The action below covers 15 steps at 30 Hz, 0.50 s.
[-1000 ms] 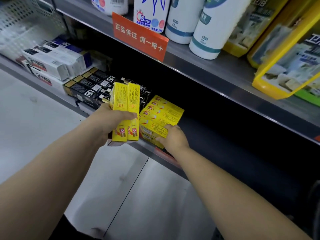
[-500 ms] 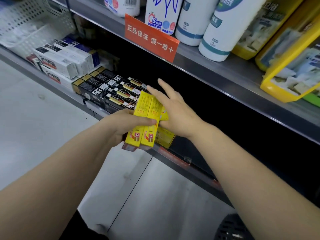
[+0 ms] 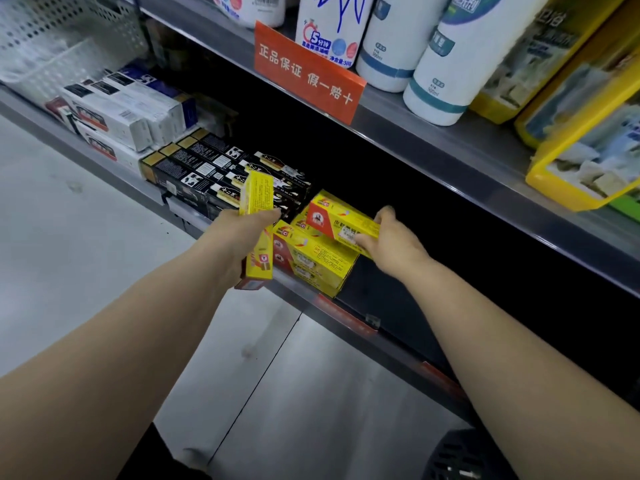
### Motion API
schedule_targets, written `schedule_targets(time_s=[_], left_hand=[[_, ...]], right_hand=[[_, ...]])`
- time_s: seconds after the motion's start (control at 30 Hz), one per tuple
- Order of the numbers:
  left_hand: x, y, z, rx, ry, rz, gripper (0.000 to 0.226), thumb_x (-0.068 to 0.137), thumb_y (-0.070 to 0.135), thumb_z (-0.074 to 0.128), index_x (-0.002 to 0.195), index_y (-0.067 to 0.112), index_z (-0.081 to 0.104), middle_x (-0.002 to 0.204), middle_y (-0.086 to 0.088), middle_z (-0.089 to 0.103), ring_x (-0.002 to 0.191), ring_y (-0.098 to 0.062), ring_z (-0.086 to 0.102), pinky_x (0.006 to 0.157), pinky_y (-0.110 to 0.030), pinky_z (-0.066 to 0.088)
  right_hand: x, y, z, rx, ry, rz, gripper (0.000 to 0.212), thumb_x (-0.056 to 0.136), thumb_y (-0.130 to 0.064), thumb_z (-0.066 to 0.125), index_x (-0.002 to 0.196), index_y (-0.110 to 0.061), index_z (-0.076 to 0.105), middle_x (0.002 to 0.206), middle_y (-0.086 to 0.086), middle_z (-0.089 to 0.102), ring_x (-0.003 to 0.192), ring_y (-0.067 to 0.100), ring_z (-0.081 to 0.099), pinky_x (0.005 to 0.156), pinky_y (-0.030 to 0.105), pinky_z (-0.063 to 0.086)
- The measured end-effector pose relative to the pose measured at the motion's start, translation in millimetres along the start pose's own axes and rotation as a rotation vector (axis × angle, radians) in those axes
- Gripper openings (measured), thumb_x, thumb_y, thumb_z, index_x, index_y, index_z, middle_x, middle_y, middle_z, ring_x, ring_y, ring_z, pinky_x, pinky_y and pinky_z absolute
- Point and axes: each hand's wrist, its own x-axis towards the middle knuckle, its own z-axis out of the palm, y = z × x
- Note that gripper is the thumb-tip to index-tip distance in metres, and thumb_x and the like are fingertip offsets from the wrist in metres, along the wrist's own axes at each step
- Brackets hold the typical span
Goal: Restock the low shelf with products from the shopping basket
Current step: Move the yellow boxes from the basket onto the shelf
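My left hand [image 3: 239,233] grips one upright yellow box [image 3: 258,199] in front of the low shelf [image 3: 353,323]. My right hand [image 3: 388,237] holds another yellow box [image 3: 337,221] by its right end, lying on top of a stack of yellow boxes [image 3: 311,263] on the shelf. The dark shopping basket [image 3: 453,459] shows only as a corner at the bottom edge.
Black boxes [image 3: 207,168] lie left of the yellow stack, white boxes [image 3: 121,109] further left, under a white mesh basket [image 3: 59,39]. The shelf above carries an orange sign [image 3: 306,72], white bottles [image 3: 460,57] and yellow packs [image 3: 588,133]. Right of the stack the shelf is dark.
My right hand took one of the two yellow boxes from my left hand and brought it onto the stack on the shelf. My left hand keeps one box.
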Motion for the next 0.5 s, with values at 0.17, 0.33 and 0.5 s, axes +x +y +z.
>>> schedule_targets(time_s=[0.17,0.33,0.5], left_hand=[[3.3,-4.4,5.6,0.043,0.001,-0.034,0.03,0.085,0.034,0.067,0.076,0.019,0.043,0.075,-0.006,0.055,0.06,-0.022,0.056,0.049,-0.03,0.05],[7.8,-7.5,7.6,0.037,-0.004,-0.077,0.026,0.084,0.033,0.067,0.088,0.014,0.05,0.084,-0.009,0.058,0.069,-0.024,0.057,0.06,-0.035,0.051],[8.5,-5.1,9.0,0.006,0.023,-0.082,0.027,0.086,0.03,0.066,0.076,0.018,0.044,0.078,-0.007,0.057,0.064,-0.02,0.055,0.051,-0.03,0.046]], right_hand=[[9.1,-7.2,32.6,0.129,-0.13,0.08,0.043,0.095,-0.034,0.051,0.127,-0.012,0.033,0.12,0.011,0.053,0.092,0.026,0.055,0.069,0.032,0.039],[14.1,-13.5,38.0,0.123,-0.228,0.055,0.051,0.09,-0.05,0.052,0.127,-0.019,0.038,0.134,0.01,0.044,0.107,0.026,0.052,0.084,0.034,0.045],[5.2,-17.7,42.8,-0.017,-0.268,-0.019,0.093,0.07,-0.053,0.074,0.143,-0.021,0.025,0.145,0.007,0.031,0.13,0.028,0.038,0.099,0.041,0.043]])
